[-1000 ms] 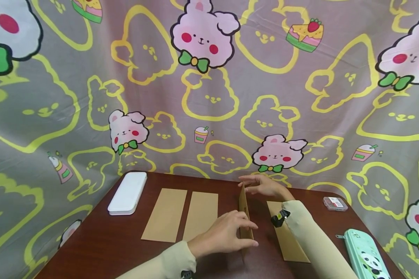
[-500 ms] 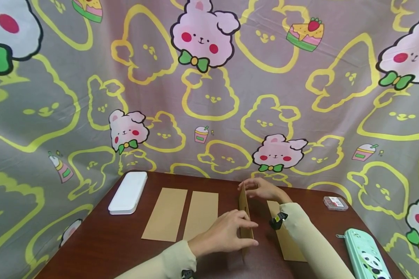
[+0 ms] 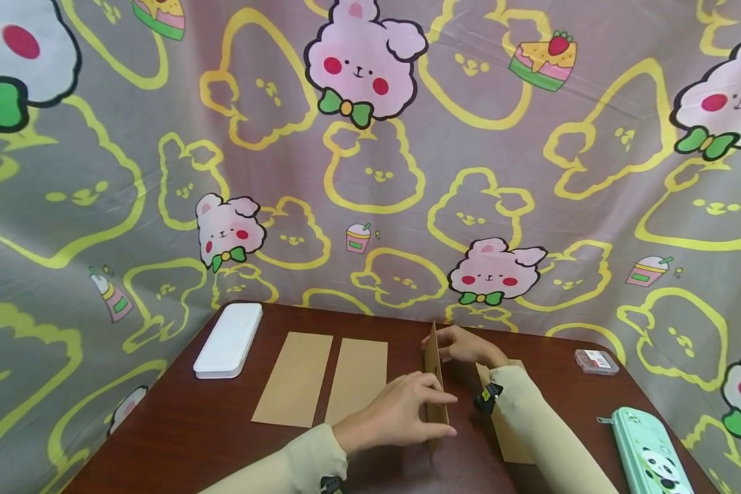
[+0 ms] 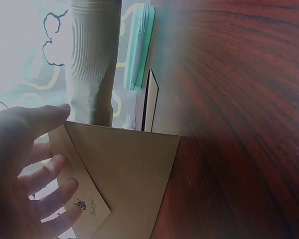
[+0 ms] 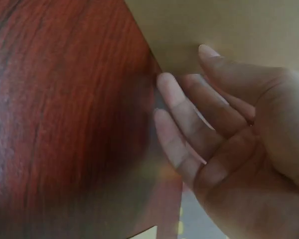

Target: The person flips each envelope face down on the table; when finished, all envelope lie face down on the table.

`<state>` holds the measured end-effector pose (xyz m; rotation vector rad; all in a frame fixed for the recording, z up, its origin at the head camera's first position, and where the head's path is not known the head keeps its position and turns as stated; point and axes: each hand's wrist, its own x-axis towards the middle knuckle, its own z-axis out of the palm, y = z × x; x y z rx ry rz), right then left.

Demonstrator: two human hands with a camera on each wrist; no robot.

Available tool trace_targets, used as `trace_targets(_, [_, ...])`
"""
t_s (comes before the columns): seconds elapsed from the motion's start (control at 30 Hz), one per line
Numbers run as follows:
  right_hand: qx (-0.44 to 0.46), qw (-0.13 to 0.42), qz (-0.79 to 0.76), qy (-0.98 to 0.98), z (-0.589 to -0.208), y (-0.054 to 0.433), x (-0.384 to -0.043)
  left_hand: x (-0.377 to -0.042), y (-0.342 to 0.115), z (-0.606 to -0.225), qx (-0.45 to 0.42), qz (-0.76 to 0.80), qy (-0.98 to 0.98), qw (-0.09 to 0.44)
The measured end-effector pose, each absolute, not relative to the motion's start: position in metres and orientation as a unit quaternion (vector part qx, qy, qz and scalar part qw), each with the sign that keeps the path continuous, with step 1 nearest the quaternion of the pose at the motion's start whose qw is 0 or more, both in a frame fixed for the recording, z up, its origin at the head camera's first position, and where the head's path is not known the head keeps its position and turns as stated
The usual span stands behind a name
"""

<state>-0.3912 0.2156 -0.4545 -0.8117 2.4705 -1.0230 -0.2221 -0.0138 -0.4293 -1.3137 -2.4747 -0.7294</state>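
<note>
A brown kraft envelope (image 3: 433,360) stands on its long edge on the table, between my hands. Its pointed flap (image 4: 89,186), with a small dark print and "Thank you", shows in the left wrist view. My left hand (image 3: 398,412) holds the near end, thumb and fingers about its edge. At the far end my right hand (image 3: 465,345) grips the envelope. In the right wrist view the right thumb (image 5: 239,74) lies against the envelope's face, and the fingers curve past its edge.
Two flat brown rectangles, a left one (image 3: 293,377) and a middle one (image 3: 358,374), lie left of my hands. Another brown piece (image 3: 511,436) lies partly under my right forearm. A white case (image 3: 228,341), a mint panda case (image 3: 651,449) and a small clear box (image 3: 595,361) stand around.
My right hand's fingers have drawn in from stretched to curled around the envelope's far end, and the forearm has shifted slightly left. The left hand and the envelope stay nearly still.
</note>
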Motion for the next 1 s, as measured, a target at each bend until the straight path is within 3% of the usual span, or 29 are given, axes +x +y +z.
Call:
trace_targets(0.23, [-0.278,0.169,-0.36,0.874,-0.457,0.215,-0.389,-0.222,-0.013,-0.43,-0.456,-0.242,-0.849,0.114])
trace_targets(0.53, [-0.281,0.133,-0.357,0.881,-0.459,0.207,-0.389,-0.224,-0.012,-0.43,-0.445,-0.217,-0.857,0.145])
trace_targets(1.0, [-0.249,0.141,-0.383,0.879,-0.438,0.236,-0.389,-0.228,-0.032,-0.416,-0.435,-0.252,-0.851,0.151])
